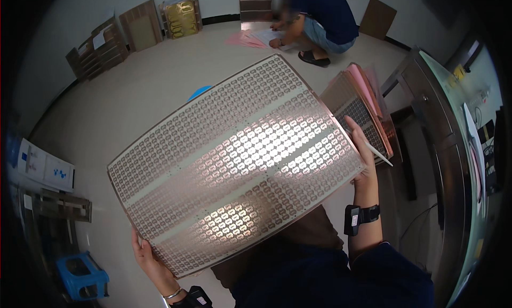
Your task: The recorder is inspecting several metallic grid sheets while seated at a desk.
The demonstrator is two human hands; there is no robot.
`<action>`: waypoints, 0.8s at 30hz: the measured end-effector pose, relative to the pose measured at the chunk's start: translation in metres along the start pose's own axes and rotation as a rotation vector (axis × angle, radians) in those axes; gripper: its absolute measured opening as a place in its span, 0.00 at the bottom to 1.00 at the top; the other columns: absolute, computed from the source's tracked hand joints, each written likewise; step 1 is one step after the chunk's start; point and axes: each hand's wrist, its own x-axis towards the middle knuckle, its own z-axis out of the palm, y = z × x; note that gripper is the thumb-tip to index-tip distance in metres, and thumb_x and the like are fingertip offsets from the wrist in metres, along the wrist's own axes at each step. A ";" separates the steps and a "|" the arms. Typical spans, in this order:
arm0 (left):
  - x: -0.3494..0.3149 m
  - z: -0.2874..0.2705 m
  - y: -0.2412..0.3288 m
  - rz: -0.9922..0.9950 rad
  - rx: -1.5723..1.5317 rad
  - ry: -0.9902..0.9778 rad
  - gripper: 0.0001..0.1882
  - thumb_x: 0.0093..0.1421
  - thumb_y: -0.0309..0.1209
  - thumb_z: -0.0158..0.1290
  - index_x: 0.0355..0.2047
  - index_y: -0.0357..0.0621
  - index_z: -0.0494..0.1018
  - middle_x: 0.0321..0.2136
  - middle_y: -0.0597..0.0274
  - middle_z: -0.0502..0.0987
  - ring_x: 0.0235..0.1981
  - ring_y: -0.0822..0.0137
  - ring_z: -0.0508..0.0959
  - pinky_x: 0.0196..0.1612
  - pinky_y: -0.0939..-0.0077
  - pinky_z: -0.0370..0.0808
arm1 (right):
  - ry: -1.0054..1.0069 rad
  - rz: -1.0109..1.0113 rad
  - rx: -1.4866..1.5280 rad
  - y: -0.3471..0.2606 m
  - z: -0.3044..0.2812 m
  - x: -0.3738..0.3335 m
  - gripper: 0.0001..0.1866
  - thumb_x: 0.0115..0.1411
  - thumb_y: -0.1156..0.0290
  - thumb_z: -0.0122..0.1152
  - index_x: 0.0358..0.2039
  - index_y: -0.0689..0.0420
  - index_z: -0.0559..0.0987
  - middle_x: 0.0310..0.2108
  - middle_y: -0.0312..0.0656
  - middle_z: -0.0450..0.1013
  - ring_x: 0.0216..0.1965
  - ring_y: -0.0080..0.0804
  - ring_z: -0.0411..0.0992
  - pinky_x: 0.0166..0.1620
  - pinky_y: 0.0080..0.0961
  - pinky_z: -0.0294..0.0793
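A large, thin circuit board panel, covered with rows of small repeating copper-coloured shapes, is held tilted in front of me. Light glares off its middle and lower part. My left hand grips the lower left edge, its fingers partly hidden behind the panel. On the opposite short edge, my right hand is closed round the rim. A slim white pen sticks out from that same hand. Beyond the right hand leans a stack of similar panels with pink sheets between or behind them.
Another person squats at the far wall, hands on pink and white sheets. Panel stacks lean along the wall at far left. A blue stool stands at lower left. A dark desk with a glass top runs along the right.
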 end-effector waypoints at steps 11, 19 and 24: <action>-0.003 0.011 0.011 0.044 0.028 0.001 0.26 0.65 0.26 0.44 0.62 0.32 0.55 0.55 0.48 0.68 0.53 0.62 0.71 0.57 0.70 0.67 | 0.016 -0.013 -0.183 0.008 -0.019 0.008 0.26 0.65 0.62 0.50 0.59 0.63 0.64 0.44 0.49 0.74 0.42 0.28 0.75 0.43 0.21 0.75; 0.004 0.004 0.008 0.034 0.007 -0.035 0.25 0.65 0.27 0.45 0.60 0.29 0.57 0.54 0.48 0.69 0.53 0.63 0.71 0.56 0.71 0.67 | 0.054 -0.013 -0.125 0.013 -0.030 0.012 0.24 0.65 0.64 0.49 0.58 0.63 0.65 0.43 0.49 0.74 0.42 0.28 0.75 0.43 0.21 0.75; 0.005 0.012 0.011 0.028 0.009 -0.038 0.24 0.66 0.27 0.44 0.60 0.29 0.58 0.54 0.49 0.69 0.52 0.64 0.71 0.56 0.72 0.67 | 0.070 -0.011 -0.133 0.015 -0.035 0.013 0.24 0.65 0.64 0.49 0.58 0.63 0.65 0.43 0.49 0.74 0.42 0.29 0.74 0.45 0.22 0.74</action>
